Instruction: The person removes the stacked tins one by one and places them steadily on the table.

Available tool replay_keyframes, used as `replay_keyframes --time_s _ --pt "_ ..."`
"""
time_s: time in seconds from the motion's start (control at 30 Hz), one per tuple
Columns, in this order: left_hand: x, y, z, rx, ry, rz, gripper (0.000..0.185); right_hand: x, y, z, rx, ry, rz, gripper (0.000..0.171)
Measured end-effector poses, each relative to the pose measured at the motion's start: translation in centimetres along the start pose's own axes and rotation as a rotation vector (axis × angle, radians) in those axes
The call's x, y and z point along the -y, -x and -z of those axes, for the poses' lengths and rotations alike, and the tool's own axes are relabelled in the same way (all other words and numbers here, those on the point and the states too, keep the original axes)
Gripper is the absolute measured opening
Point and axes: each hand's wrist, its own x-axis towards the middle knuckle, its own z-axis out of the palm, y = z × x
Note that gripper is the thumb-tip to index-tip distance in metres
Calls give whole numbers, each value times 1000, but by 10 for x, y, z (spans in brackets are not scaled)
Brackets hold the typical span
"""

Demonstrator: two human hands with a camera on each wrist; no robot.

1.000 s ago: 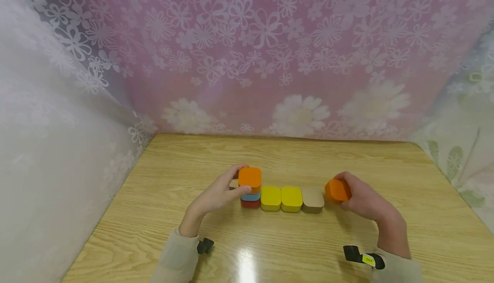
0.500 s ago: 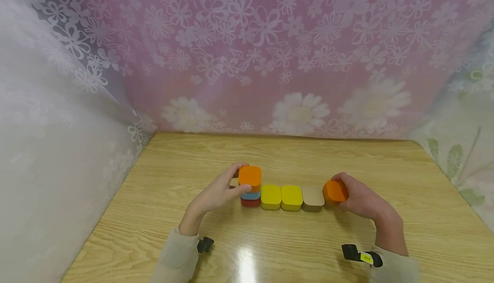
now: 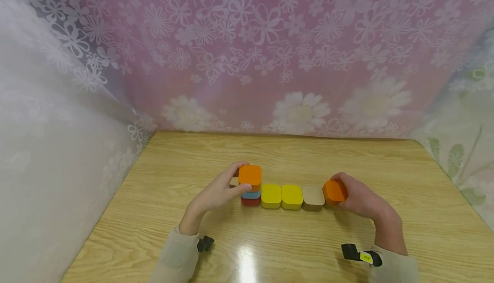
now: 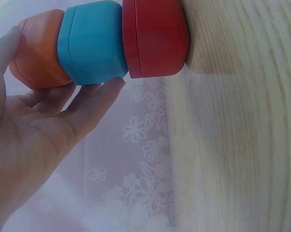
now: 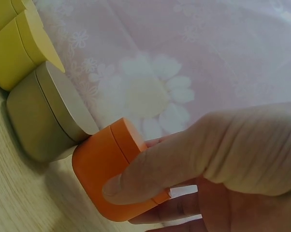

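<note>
A stack stands on the wooden table (image 3: 293, 240): an orange block (image 3: 250, 175) on a blue block (image 3: 251, 195) on a red block (image 3: 251, 202). My left hand (image 3: 242, 176) grips the top orange block from the left; in the left wrist view its fingers (image 4: 94, 99) also touch the blue block (image 4: 92, 41). Right of the stack, two yellow blocks (image 3: 271, 196) (image 3: 291, 196) and a beige block (image 3: 312, 197) form a row. My right hand (image 3: 339, 190) holds a second orange block (image 5: 111, 174), tilted, against the beige block (image 5: 44, 116).
Pink flowered curtains (image 3: 270, 60) close off the back and both sides of the table. Bare tabletop lies in front of the row and behind it. A strap with a yellow tag (image 3: 364, 256) sits on my right wrist.
My right hand has carried its orange block left and slightly down until it meets the beige block. My left hand and the stack have stayed put.
</note>
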Motion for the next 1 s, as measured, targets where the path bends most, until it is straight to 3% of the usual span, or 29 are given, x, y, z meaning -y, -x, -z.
replay_keyframes --time_s 1.0 --pt "0 -1 -1 -1 19 7 62 -19 -7 -7 55 -80 -34 64"
